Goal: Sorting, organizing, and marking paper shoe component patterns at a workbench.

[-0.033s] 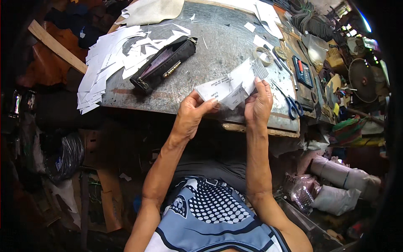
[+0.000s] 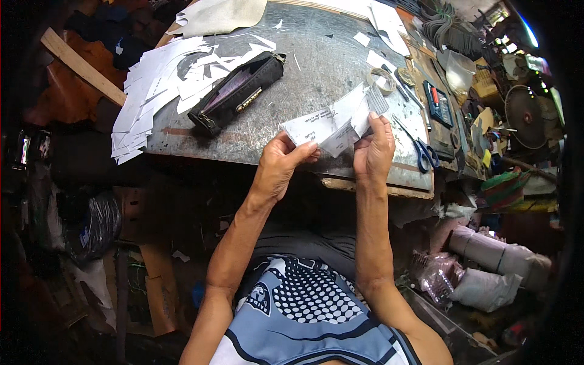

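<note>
A white printed paper piece (image 2: 322, 125), folded over with a flap hanging down, is held over the front edge of the metal-topped workbench (image 2: 322, 55). My left hand (image 2: 281, 165) pinches its lower left corner between thumb and fingers. At the other end, my right hand (image 2: 374, 151) grips the paper near its striped right part, fingertips pointing up. Left of the paper lies a black zippered pouch (image 2: 263, 76), its top unzipped. A pair of blue-handled scissors (image 2: 424, 159) rests on the bench just right of my right hand.
White paper strips (image 2: 143, 100) are heaped on the left of the bench, some overhanging its edge. A tape roll (image 2: 370, 82) sits beyond the held paper. Farther right is a dark tray-like object (image 2: 447, 115) with a red item on it. Wrapped rolls (image 2: 480, 248) lie low at right.
</note>
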Tool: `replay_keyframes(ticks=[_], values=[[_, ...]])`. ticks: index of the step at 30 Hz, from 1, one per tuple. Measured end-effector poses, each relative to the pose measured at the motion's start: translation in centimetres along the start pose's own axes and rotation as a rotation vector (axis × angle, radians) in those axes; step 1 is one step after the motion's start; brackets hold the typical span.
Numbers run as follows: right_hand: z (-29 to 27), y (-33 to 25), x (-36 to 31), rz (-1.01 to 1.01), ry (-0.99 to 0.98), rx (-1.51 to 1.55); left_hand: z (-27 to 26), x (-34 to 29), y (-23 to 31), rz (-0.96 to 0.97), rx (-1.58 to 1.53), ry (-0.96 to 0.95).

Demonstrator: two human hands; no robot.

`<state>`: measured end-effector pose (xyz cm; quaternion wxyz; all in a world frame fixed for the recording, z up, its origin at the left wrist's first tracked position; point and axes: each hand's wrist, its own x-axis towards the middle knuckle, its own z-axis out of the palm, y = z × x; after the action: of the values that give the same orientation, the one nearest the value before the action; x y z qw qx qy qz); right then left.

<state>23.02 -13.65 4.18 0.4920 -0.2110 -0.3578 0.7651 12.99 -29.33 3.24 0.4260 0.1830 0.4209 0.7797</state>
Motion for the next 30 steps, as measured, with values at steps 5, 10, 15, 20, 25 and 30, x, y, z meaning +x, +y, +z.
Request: replay_keyframes(ticks=[5, 10, 15, 20, 25, 30], values=[[0.4, -0.6, -0.8, 0.012, -0.015, 0.042, 0.6, 1.3, -0.6, 0.021, -0.162, -0.005], [1.0, -1.6, -1.9, 0.052, 0.026, 0.040, -0.1, 2.8, 0.5, 0.058, -0.258, 0.078], [-1.4, -1.6, -1.5, 0.049, 0.030, 0.003, -1.3, 3.7, 1.2, 0.018, -0.327, 0.067], [-0.4, -1.4, -1.8, 0.055, 0.034, 0.007, -1.9, 3.9, 1.5, -0.026, -0.326, 0.050], [-0.5, -1.5, -1.8, 0.081, 0.043, 0.018, -1.9, 4.0, 1.9, -0.063, -0.373, 0.040], [-1.6, -1.3, -1.4, 0.135, -0.050, 0.042, -2.0, 4.1, 1.9, -0.078, -0.371, 0.037]])
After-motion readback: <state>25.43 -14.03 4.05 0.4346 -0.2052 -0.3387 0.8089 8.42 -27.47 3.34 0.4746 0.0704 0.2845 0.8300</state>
